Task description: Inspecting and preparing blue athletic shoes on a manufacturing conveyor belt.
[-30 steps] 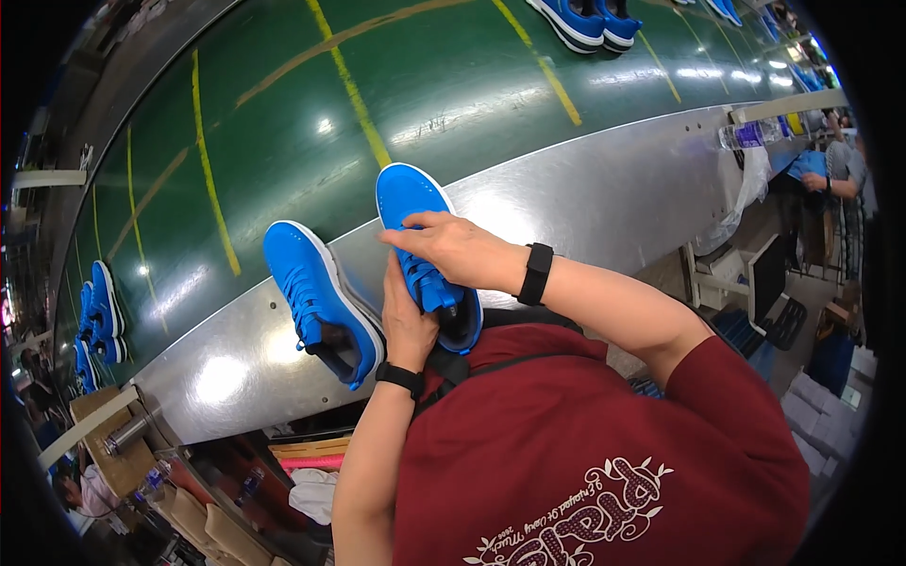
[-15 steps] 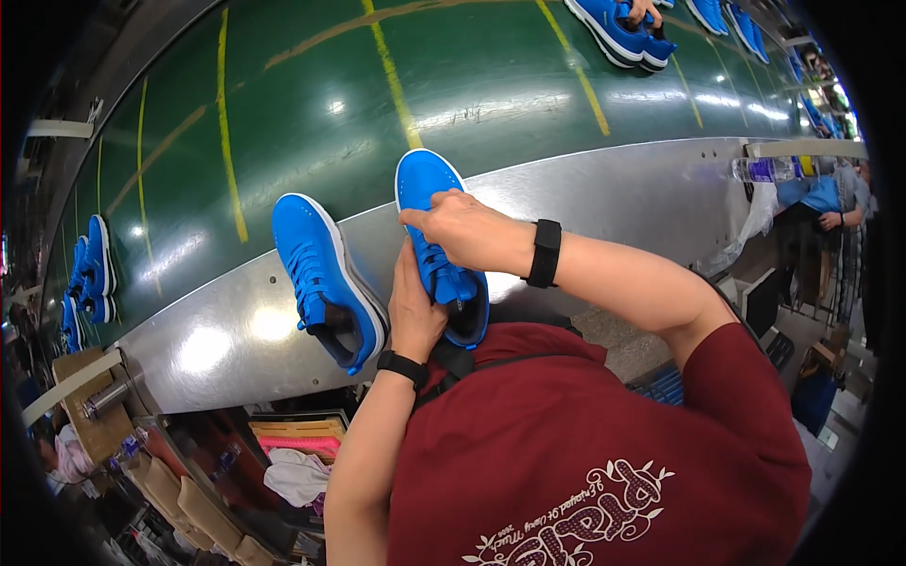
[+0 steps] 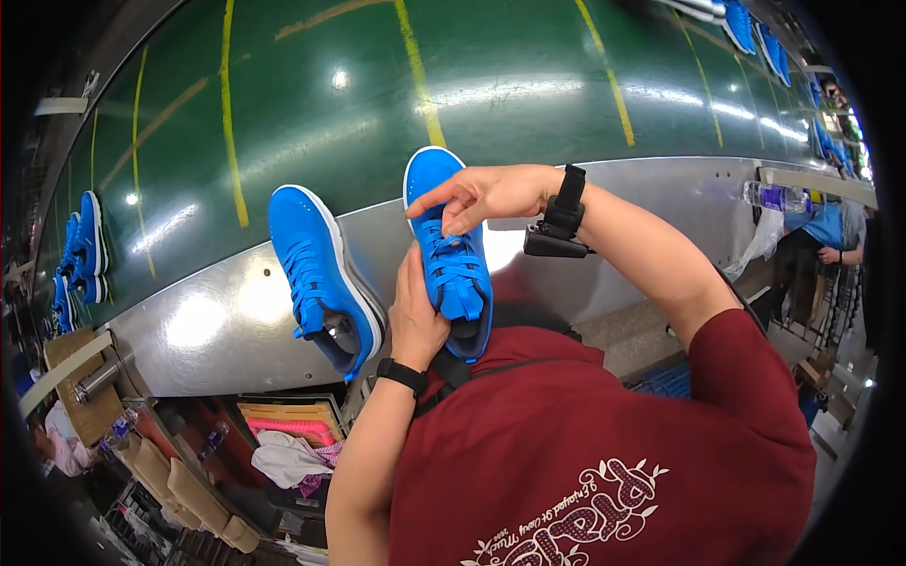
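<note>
- The left hand is gripping the held shoe along its left flank, around 8 o'clock, fingers reaching up beside the laces.
- The right hand is coming in from 2 o'clock, index finger stretching over the toe end, other fingers curling above the top laces; whether it is pinching a lace, I'm not able to tell.
- And the shoe itself? It's sitting mid-view, toe overlapping the green surface, heel nearing the maroon shirt; whether it's resting on the metal counter or being lifted, that's staying hidden.
- Progress check: laces are already running across both shoes of the pair, tongues showing at the collars; the held one is not yet standing free of the hands, and nothing is revealing what else might be left.
- Direction now: the toe is pointing just shy of 12 o'clock, heel just short of 6, long axis running nearly straight away from the body.
- Over at 9 o'clock, the second shoe is waiting untouched, its toe leaning further toward 11.
</note>
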`<action>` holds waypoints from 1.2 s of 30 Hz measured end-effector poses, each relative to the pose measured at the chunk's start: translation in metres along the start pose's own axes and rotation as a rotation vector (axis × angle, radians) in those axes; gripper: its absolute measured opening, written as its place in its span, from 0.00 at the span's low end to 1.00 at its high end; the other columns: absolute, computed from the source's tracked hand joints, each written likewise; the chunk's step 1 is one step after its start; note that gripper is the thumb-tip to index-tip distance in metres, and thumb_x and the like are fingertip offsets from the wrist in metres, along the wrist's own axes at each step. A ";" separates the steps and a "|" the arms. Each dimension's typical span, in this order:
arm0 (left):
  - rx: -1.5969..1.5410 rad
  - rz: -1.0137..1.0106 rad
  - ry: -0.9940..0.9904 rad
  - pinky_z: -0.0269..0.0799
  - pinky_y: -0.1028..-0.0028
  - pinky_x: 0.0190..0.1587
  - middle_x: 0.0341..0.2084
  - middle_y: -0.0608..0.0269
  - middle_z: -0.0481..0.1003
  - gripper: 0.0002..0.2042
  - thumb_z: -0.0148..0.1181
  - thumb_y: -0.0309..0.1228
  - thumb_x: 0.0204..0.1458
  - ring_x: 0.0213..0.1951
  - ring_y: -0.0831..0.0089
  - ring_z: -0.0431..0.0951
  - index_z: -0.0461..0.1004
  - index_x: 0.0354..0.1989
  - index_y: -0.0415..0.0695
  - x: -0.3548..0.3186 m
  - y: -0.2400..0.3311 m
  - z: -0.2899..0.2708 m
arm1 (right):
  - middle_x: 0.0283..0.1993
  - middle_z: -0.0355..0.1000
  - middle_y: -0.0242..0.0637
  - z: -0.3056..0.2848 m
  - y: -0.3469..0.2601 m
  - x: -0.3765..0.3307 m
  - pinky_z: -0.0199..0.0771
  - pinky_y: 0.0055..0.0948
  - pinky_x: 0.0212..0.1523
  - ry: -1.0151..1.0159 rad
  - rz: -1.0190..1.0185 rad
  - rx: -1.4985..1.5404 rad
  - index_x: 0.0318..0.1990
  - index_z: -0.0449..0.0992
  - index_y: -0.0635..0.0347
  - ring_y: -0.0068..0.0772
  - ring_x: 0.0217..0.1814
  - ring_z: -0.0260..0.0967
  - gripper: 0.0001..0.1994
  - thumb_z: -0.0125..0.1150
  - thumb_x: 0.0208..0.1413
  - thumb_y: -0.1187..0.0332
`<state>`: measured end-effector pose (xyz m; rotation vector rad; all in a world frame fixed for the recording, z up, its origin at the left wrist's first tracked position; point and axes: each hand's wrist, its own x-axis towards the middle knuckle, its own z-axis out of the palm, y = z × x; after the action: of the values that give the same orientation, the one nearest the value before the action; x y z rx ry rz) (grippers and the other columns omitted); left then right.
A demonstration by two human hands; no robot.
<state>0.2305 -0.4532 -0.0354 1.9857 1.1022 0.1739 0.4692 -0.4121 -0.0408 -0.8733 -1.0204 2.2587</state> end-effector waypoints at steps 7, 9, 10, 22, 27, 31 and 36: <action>-0.026 -0.020 -0.014 0.67 0.62 0.53 0.55 0.43 0.61 0.41 0.63 0.37 0.47 0.55 0.48 0.66 0.46 0.66 0.39 0.001 0.000 0.000 | 0.33 0.75 0.31 -0.004 0.001 -0.001 0.67 0.21 0.45 -0.046 -0.035 0.091 0.59 0.66 0.66 0.17 0.38 0.69 0.25 0.61 0.52 0.73; 0.010 0.031 0.010 0.67 0.61 0.52 0.53 0.43 0.62 0.40 0.63 0.36 0.47 0.54 0.48 0.66 0.46 0.66 0.38 -0.002 -0.010 0.005 | 0.32 0.75 0.33 0.011 -0.022 -0.003 0.68 0.23 0.43 -0.004 -0.018 -0.288 0.55 0.70 0.66 0.20 0.37 0.70 0.23 0.62 0.49 0.73; 0.010 0.031 0.004 0.67 0.61 0.52 0.53 0.43 0.62 0.40 0.63 0.36 0.47 0.54 0.48 0.66 0.46 0.66 0.38 -0.002 -0.006 0.003 | 0.30 0.74 0.35 0.022 -0.031 -0.005 0.69 0.24 0.41 0.050 0.002 -0.664 0.51 0.74 0.65 0.23 0.36 0.71 0.21 0.63 0.47 0.73; 0.019 0.015 0.028 0.71 0.60 0.47 0.54 0.46 0.63 0.38 0.60 0.30 0.46 0.52 0.47 0.68 0.48 0.66 0.42 -0.001 -0.001 0.003 | 0.45 0.72 0.40 0.060 -0.001 -0.035 0.68 0.37 0.49 0.929 -0.596 -0.993 0.50 0.72 0.55 0.45 0.49 0.66 0.23 0.60 0.42 0.81; 0.025 0.058 0.038 0.71 0.60 0.48 0.54 0.44 0.62 0.40 0.62 0.30 0.46 0.52 0.45 0.68 0.46 0.66 0.42 -0.001 -0.005 0.003 | 0.48 0.72 0.49 0.061 0.020 -0.049 0.70 0.39 0.51 0.905 -0.222 -0.769 0.55 0.68 0.60 0.48 0.50 0.69 0.20 0.50 0.53 0.80; 0.005 0.057 0.052 0.66 0.62 0.53 0.53 0.43 0.63 0.35 0.59 0.29 0.50 0.54 0.48 0.67 0.49 0.65 0.38 -0.001 -0.004 0.005 | 0.53 0.68 0.53 0.095 0.046 -0.036 0.68 0.38 0.54 0.959 -0.234 -0.619 0.57 0.65 0.61 0.52 0.55 0.66 0.20 0.46 0.56 0.79; 0.017 0.077 0.069 0.66 0.62 0.53 0.53 0.42 0.63 0.33 0.56 0.26 0.51 0.54 0.48 0.67 0.48 0.65 0.38 -0.003 -0.006 0.005 | 0.48 0.72 0.51 0.104 0.046 -0.031 0.71 0.34 0.51 1.069 -0.210 -0.501 0.49 0.73 0.62 0.48 0.50 0.71 0.13 0.54 0.55 0.74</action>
<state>0.2270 -0.4572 -0.0423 2.0517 1.0743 0.2765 0.4056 -0.5074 -0.0130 -1.7827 -1.0348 1.0369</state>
